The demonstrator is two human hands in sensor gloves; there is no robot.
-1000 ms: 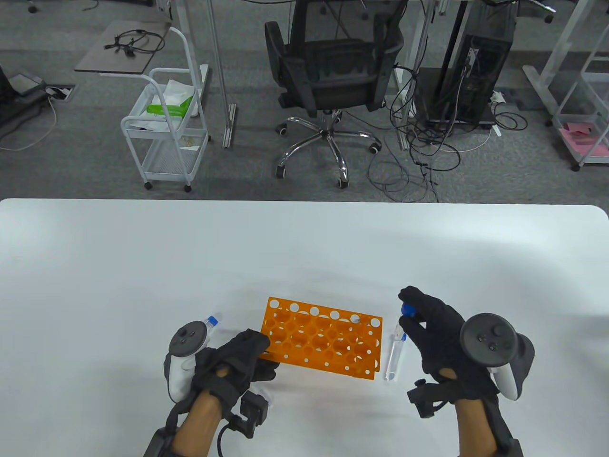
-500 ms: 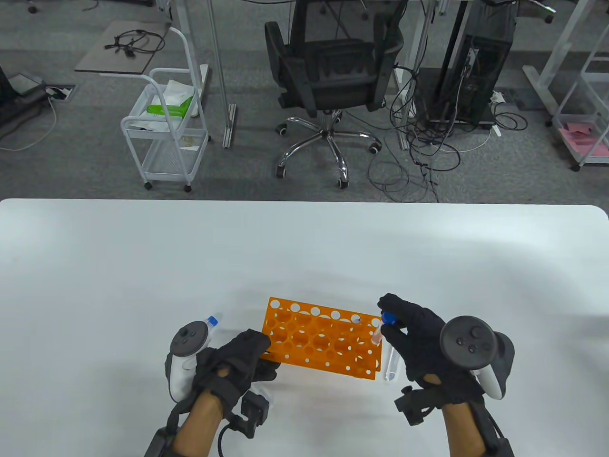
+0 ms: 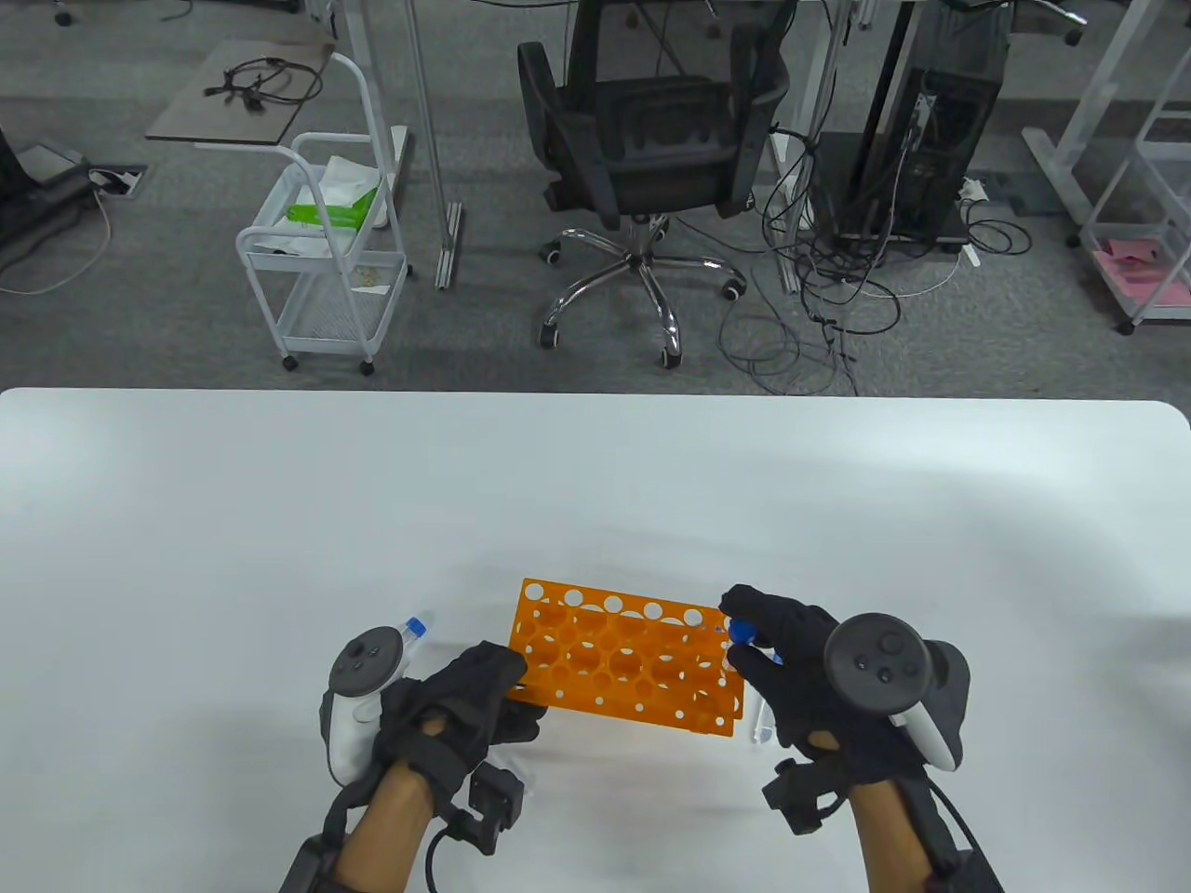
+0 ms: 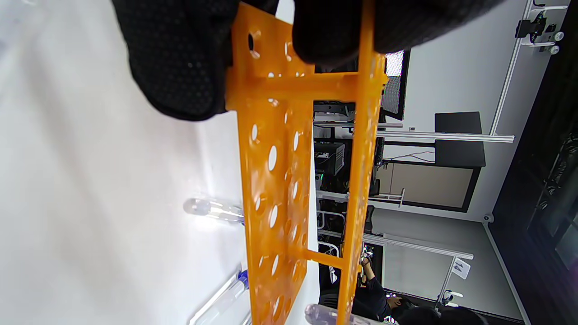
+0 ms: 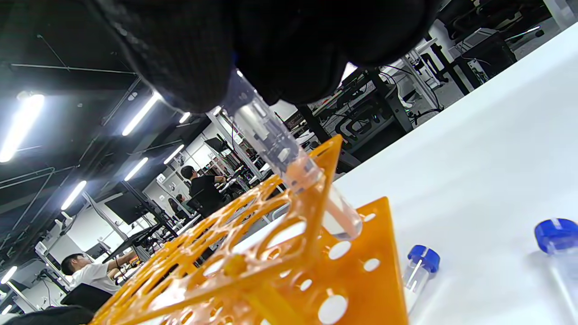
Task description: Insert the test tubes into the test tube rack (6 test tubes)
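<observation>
The orange test tube rack point(image 3: 623, 656) stands on the white table point(image 3: 595, 484) near the front edge. My left hand point(image 3: 507, 693) grips its left end, and its fingers point(image 4: 180, 58) clasp the end plate in the left wrist view. My right hand point(image 3: 744, 642) pinches a blue-capped test tube point(image 3: 742, 633) at the rack's far right corner. In the right wrist view this tube point(image 5: 280, 149) stands tilted through a corner hole of the rack's top plate point(image 5: 271, 212), with its rounded tip below the plate.
A blue-capped tube point(image 3: 416, 628) lies left of the rack by my left tracker. Another tube point(image 3: 761, 727) lies right of the rack, partly under my right hand. Two capped tubes point(image 5: 417, 271) point(image 5: 557, 239) lie on the table in the right wrist view.
My right hand has carried the tube leftward from beside the rack to its far right corner and lowered it into a hole. My left hand has kept its grip on the rack.
</observation>
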